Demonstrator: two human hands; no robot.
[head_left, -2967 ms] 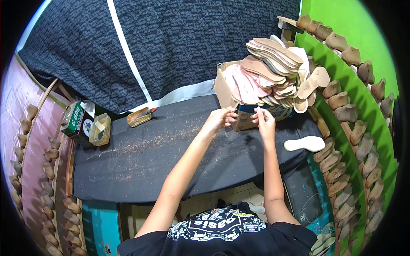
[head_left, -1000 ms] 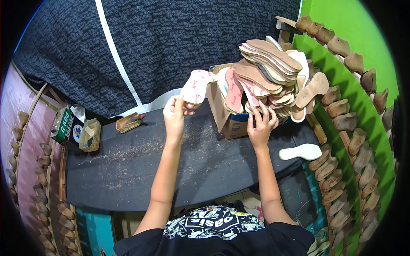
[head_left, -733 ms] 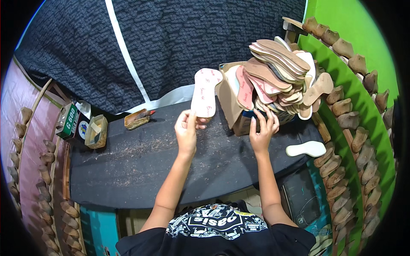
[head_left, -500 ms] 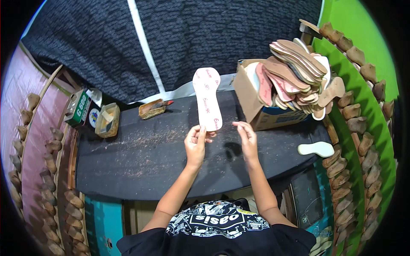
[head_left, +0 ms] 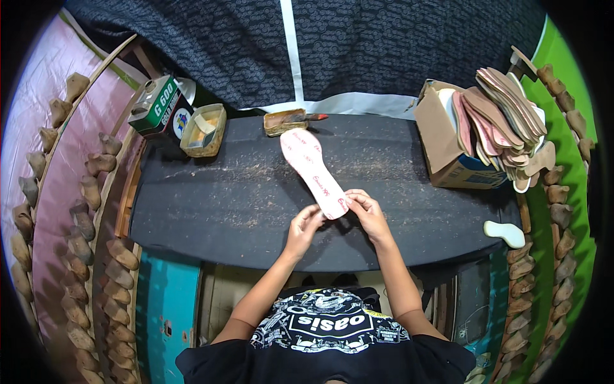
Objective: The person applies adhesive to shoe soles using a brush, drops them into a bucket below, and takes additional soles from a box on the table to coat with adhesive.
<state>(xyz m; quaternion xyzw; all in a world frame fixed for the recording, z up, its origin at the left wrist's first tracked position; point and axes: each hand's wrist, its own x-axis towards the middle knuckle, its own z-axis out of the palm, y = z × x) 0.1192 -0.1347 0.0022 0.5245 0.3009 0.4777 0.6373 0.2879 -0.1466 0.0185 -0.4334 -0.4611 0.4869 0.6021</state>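
I hold a pale pink shoe insole (head_left: 313, 171) with red printing over the dark table, its wide end pointing away from me and tilted left. My right hand (head_left: 369, 216) is closed on the right edge of its near end, thumb on the upper face. At the lower left edge of that same end is my left hand (head_left: 303, 232), its curled fingers and thumb meeting the insole; the fingertips are slightly blurred.
A cardboard box (head_left: 441, 137) heaped with insoles stands at the right. One pale insole (head_left: 504, 233) lies on the right table edge. At the left are a green can (head_left: 160, 109) and a cut-down container (head_left: 203, 131); a small tray (head_left: 281, 123) lies behind. Racks of shoe lasts (head_left: 83, 224) flank the table.
My right hand has come in and taken hold of the insole's near end. The insole now tilts left at its far end. The view has shifted, so the table things sit further right.
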